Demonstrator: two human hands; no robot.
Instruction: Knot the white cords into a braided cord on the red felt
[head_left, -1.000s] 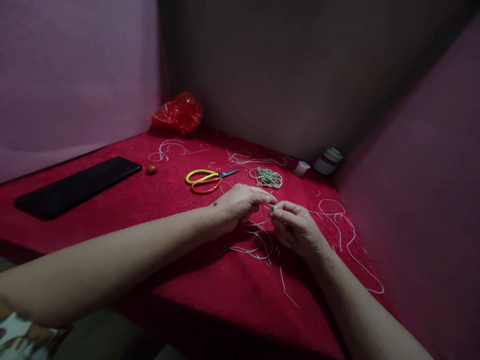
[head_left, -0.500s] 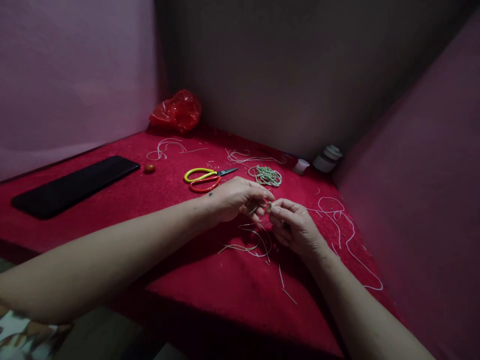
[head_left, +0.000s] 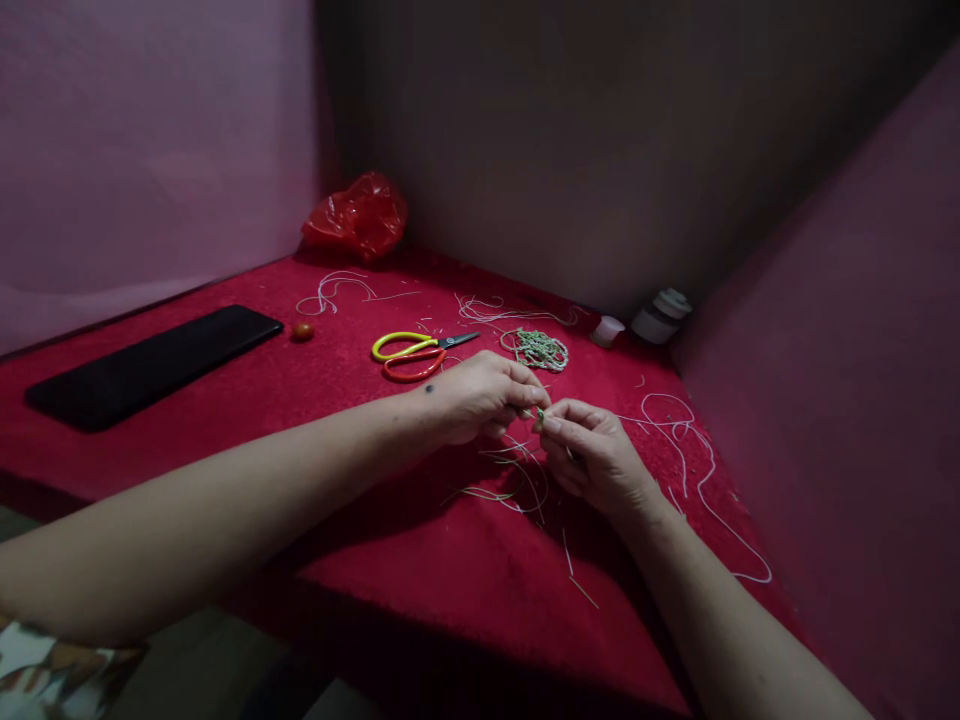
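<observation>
Pink walls (head_left: pixel 150 150), dark wall (head_left: pixel 510 130), red table (head_left: pixel 322 375)

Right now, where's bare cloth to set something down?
Two bare patches of red cloth: left, between the black slab, scissors and left forearm; front, between that forearm, the cloth's near edge and the curled threads. Crowded: around the left hand and right hand, behind them at the green cord bundle, and right, along the white thread loops.

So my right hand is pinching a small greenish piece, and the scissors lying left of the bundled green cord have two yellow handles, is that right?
Not quite: the head view shows scissors with one yellow handle and one red handle. The right hand is indeed pinching a small greenish piece.
</observation>
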